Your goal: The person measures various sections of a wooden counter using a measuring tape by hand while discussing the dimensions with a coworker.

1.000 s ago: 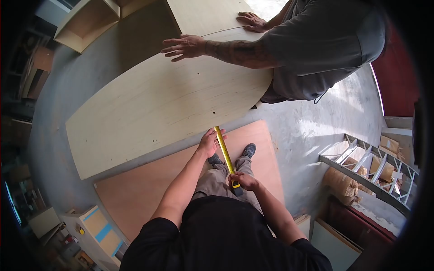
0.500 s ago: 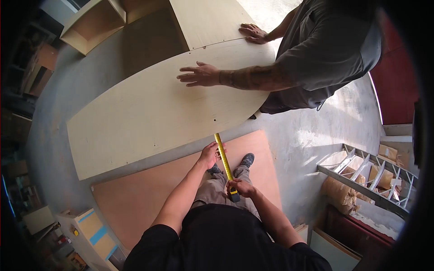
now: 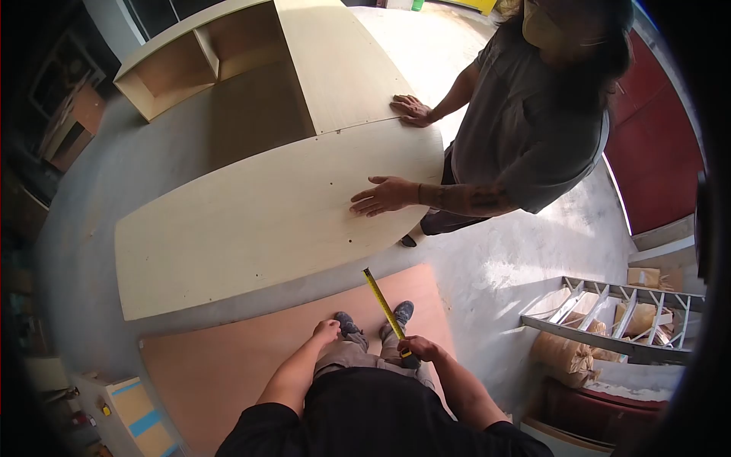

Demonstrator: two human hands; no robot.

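Note:
My right hand (image 3: 421, 348) is closed around a tape measure (image 3: 409, 358) in front of my thigh. Its yellow blade (image 3: 383, 305) sticks out forward, and the free tip stops just short of the board's near edge. Apart from the blade, my left hand (image 3: 327, 330) hangs by my left leg with fingers loosely curled and nothing visible in it. Ahead lies a large pale plywood panel (image 3: 251, 244) with a curved end and small dark holes. A co-worker's two hands rest on pale wood, one on this panel and one by its far edge.
I stand on a reddish-brown sheet (image 3: 228, 365) on the concrete floor. A co-worker (image 3: 533, 129) stands beyond the panel's right end. Open wooden shelving (image 3: 209, 53) adjoins the panel at the back. An aluminium ladder (image 3: 609, 327) and wrapped bundles (image 3: 563, 354) lie at the right.
My left hand has let go of the tape blade and dropped back toward my leg. The blade tip has come away from the panel's edge. The co-worker has straightened up, and the view has tilted upward.

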